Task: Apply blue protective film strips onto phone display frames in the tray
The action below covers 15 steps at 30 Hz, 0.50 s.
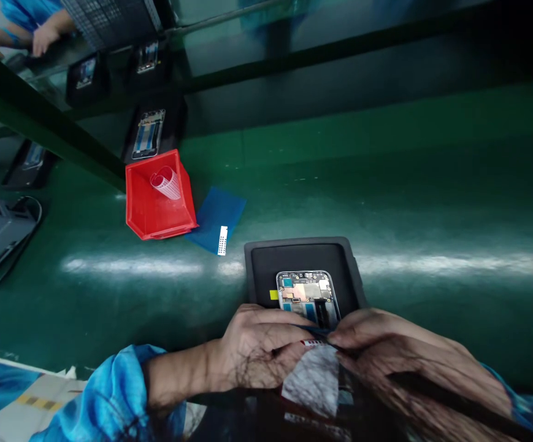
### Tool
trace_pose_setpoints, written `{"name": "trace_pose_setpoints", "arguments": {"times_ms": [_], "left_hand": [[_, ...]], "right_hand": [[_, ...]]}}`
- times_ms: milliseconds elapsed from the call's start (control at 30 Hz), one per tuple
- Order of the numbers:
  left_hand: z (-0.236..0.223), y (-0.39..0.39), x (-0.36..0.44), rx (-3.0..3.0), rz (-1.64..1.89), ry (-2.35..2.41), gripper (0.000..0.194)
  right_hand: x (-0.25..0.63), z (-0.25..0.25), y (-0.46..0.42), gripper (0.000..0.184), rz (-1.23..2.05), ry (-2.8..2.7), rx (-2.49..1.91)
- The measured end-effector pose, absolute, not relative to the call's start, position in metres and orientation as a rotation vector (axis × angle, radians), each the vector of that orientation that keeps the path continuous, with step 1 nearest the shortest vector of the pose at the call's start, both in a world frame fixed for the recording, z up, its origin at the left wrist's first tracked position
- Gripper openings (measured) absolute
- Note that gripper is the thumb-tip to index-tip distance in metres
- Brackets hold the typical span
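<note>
My left hand (266, 344) is closed in a pinch on a thin blue film (316, 330). A small white strip with dark dots (313, 342) shows beside its fingertips. From the other side my right hand (381, 344) pinches toward the same film; its fingertips are partly hidden. Just beyond both hands lies an opened phone (306, 288) with its circuit board bare, set in a black tray (259, 261). A yellow tab (273, 294) sticks out at the phone's left edge. The hands hide the phone's lower part.
A red bin (156, 212) holding a rolled white dotted sheet (165, 182) stands on the green bench (408, 202). Beside it lies a blue sheet (215, 212) with a white dotted strip (222, 240). Several trayed phones (149, 134) and a co-worker's hand (45, 38) are farther off.
</note>
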<state>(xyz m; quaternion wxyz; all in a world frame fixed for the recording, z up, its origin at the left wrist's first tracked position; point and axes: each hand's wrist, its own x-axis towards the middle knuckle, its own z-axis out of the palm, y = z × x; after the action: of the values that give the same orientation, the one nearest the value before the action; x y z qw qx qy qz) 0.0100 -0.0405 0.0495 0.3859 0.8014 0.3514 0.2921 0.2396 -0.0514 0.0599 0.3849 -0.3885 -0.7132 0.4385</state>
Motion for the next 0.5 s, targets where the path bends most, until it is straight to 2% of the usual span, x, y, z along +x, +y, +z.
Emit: {"name": "trace_pose_setpoints", "arguments": {"times_ms": [500], "left_hand": [[0.0498, -0.0411, 0.0115, 2.037, 0.762, 0.91, 0.005]], "right_hand": [[0.2397, 0.0549, -0.0533, 0.015, 1.164, -1.858, -0.959]]}}
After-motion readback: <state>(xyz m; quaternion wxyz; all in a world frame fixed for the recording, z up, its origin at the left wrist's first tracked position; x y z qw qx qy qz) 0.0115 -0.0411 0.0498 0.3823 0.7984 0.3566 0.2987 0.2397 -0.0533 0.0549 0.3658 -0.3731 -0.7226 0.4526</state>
